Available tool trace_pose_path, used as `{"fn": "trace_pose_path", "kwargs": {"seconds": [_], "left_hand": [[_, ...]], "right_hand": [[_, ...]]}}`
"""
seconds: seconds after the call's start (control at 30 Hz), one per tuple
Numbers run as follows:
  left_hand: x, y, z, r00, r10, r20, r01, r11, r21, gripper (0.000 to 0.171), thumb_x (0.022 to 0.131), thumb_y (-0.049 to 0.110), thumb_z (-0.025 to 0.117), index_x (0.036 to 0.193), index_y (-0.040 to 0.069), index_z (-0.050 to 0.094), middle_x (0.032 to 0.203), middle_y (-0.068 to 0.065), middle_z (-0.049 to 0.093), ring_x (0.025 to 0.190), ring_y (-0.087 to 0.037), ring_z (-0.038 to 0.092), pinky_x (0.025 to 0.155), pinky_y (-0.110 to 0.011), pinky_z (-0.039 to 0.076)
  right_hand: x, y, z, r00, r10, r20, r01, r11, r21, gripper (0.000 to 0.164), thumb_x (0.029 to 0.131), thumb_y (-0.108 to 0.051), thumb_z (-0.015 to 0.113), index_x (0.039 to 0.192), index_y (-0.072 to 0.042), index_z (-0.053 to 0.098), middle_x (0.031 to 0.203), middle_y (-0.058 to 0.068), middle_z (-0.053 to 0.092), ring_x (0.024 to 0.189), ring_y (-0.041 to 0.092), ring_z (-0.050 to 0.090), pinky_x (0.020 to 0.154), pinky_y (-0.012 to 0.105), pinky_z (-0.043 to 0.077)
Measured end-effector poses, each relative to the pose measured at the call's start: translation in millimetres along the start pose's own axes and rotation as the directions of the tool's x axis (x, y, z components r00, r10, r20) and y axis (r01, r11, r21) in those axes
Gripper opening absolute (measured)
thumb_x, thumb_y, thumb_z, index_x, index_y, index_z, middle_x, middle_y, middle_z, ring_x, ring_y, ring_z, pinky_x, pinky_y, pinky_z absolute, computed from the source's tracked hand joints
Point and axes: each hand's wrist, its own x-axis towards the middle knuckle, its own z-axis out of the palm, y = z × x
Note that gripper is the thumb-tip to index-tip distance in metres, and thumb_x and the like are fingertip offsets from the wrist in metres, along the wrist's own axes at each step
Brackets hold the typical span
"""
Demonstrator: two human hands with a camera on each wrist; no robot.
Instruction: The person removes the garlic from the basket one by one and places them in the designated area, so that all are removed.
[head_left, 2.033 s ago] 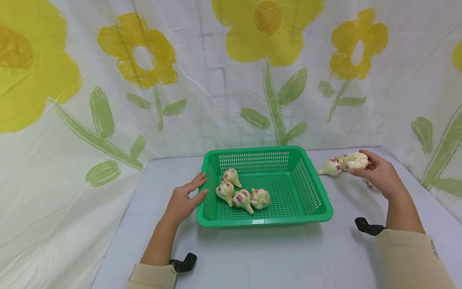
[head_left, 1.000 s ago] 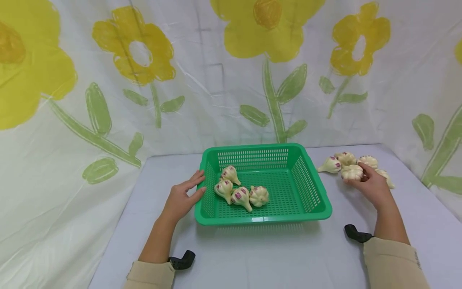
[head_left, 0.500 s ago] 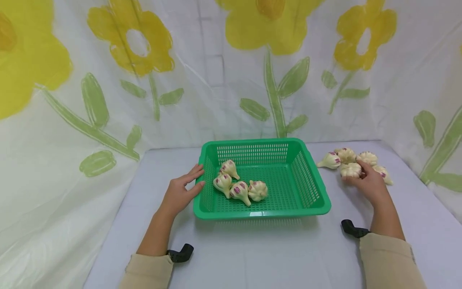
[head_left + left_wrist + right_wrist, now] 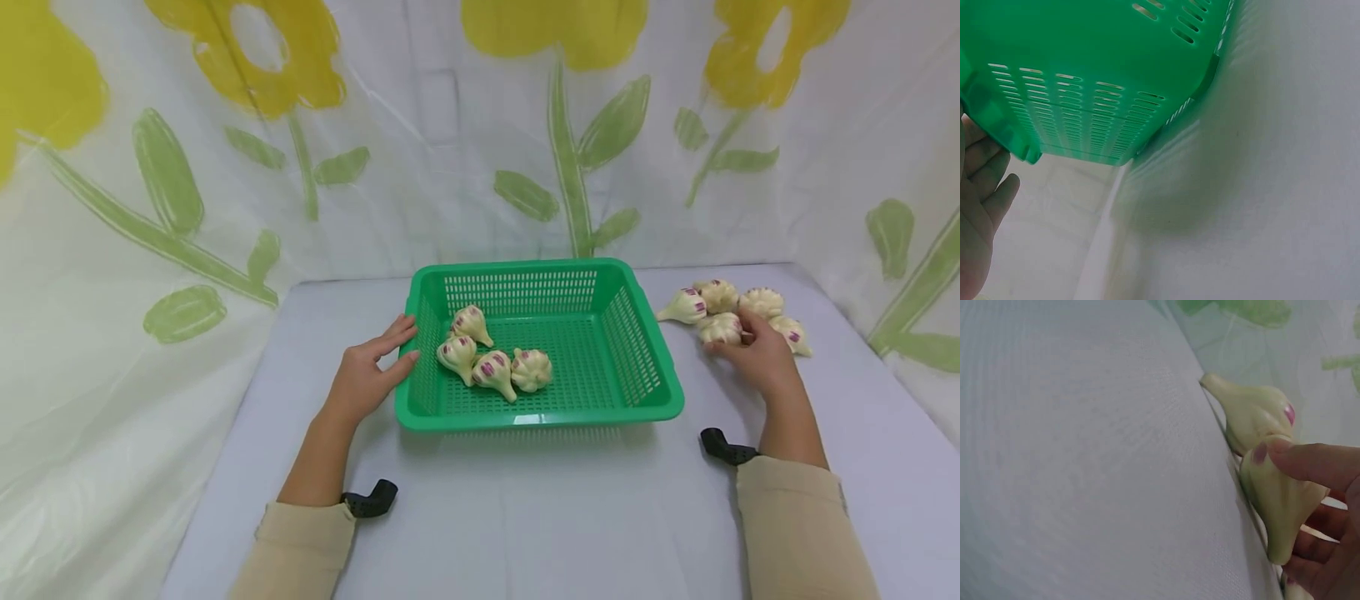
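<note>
My left hand [image 4: 367, 375] rests against the left rim of a green plastic basket [image 4: 536, 420], its fingers fairly straight. In the left wrist view, those fingers [image 4: 999, 199] touch the outside of the rim. Several garlic bulbs with purple marks lie inside the basket, among them one garlic bulb [image 4: 532, 370] near its middle. To the right of the basket, my right hand [image 4: 763, 354] holds a garlic bulb [image 4: 722, 328] at the table surface. The right wrist view shows the thumb [image 4: 1310, 464] on this bulb, with the other fingers partly hidden behind it.
Around the held bulb sit more garlic bulbs: one at left [image 4: 686, 307], one behind [image 4: 717, 295], one farther right [image 4: 762, 302] and another beside my hand [image 4: 795, 334]. A white cloth covers the table [image 4: 570, 517]. Behind it hangs a flower-printed curtain [image 4: 435, 200].
My right hand has brought the garlic bulb down and left, onto the table in front of the other bulbs. My left hand has stayed at the basket rim. The head view has tilted downward.
</note>
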Motion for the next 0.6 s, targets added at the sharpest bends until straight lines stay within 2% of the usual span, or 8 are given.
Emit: {"fn": "trace_pose_path", "kwargs": {"seconds": [0.33,0.6], "left_hand": [[5.3,-1.2,0.6,1.000,0.004,-0.002,-0.004,1.000,-0.010,0.042,0.093,0.018,0.069,0.133,0.007,0.062,0.145,0.000,0.053,0.138,-0.016,0.046,0.109,-0.040,0.042],[3.8,1.0,-0.2,1.000,-0.003,-0.008,0.003,1.000,-0.023,0.043,0.092,0.016,0.070,0.133,0.007,0.062,0.144,0.000,0.054,0.138,-0.015,0.045,0.109,-0.038,0.041]], "right_hand": [[1.1,-0.3,0.1,0.999,0.026,-0.036,-0.025,0.999,0.022,0.097,0.088,-0.050,0.070,0.159,-0.016,0.014,0.161,0.020,0.022,0.142,0.047,0.030,0.108,0.065,0.033],[3.7,-3.2,3.3,0.997,0.048,-0.061,-0.046,0.998,0.037,0.097,0.086,-0.047,0.073,0.159,-0.021,0.015,0.160,0.020,0.026,0.142,0.044,0.031,0.110,0.063,0.032]]}}
